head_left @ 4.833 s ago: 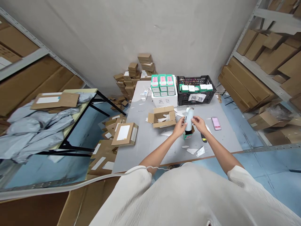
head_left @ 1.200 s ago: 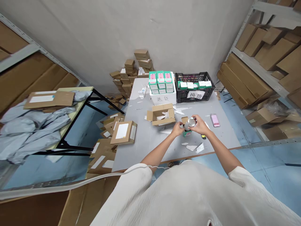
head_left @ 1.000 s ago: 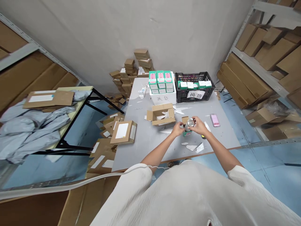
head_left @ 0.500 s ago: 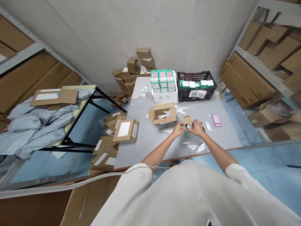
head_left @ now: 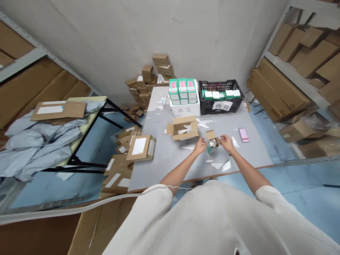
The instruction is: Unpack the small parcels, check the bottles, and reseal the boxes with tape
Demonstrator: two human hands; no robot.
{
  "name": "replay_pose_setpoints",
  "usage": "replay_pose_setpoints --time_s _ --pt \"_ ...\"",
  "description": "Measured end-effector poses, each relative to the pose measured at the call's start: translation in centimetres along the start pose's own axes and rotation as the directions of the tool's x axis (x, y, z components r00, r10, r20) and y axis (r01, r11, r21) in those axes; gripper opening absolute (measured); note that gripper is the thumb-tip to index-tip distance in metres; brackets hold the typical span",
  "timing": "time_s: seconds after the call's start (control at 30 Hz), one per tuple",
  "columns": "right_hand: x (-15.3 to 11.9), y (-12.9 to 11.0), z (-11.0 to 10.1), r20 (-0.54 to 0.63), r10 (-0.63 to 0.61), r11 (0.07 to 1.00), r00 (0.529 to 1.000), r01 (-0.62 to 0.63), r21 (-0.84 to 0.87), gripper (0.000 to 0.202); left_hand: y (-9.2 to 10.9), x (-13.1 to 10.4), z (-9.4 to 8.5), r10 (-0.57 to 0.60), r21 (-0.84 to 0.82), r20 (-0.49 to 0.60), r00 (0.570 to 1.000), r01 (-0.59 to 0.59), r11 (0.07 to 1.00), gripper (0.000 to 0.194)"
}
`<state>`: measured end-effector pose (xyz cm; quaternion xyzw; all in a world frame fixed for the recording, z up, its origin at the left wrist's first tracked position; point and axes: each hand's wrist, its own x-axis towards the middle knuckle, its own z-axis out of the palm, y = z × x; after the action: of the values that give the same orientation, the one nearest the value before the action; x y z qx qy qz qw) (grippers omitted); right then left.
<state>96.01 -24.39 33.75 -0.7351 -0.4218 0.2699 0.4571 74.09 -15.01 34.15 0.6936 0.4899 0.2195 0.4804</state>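
Observation:
A small green box [head_left: 212, 149] stands on the grey table with its brown flaps raised, and a round silvery item [head_left: 213, 143] shows in its opening. My left hand [head_left: 200, 145] is just left of the box, fingers curled; whether it holds anything is too small to tell. At the box's right side, my right hand [head_left: 226, 142] has its fingertips by the right flap, and contact with it is unclear. Behind my left hand lies an open brown carton [head_left: 186, 134] with white paper scraps inside.
At the table's back are a white bin [head_left: 186, 110] of green boxes and a black crate [head_left: 207, 107]. A pink phone-like item [head_left: 244, 135] lies to the right, a taped carton [head_left: 139, 147] to the left. Paper scraps [head_left: 217, 165] lie near the front edge.
Both hands have drawn apart from the small box's opening, my right hand moving rightward. More of the green box and the silvery item now shows.

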Motion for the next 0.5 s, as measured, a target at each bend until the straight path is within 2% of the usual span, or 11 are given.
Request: replay_pose_setpoints --time_s 0.13,0.3,0.5 --pt "0.2 0.7 0.9 0.011 0.001 0.997 1.000 -0.002 0.074 0.038 0.3 0.2 0.4 0.022 0.051 -0.014 1.000 -0.021 0.998 0.040" --pt "-0.1 0.6 1.4 0.005 -0.043 0.999 0.999 0.044 -0.014 0.041 1.1 0.3 1.4 0.064 0.145 -0.004 0.998 -0.063 0.987 0.042" --pt "-0.5 0.3 0.9 0.075 -0.080 0.995 0.994 0.076 0.057 0.047 1.5 -0.3 1.6 0.184 0.113 -0.005 0.983 -0.182 0.977 0.035"
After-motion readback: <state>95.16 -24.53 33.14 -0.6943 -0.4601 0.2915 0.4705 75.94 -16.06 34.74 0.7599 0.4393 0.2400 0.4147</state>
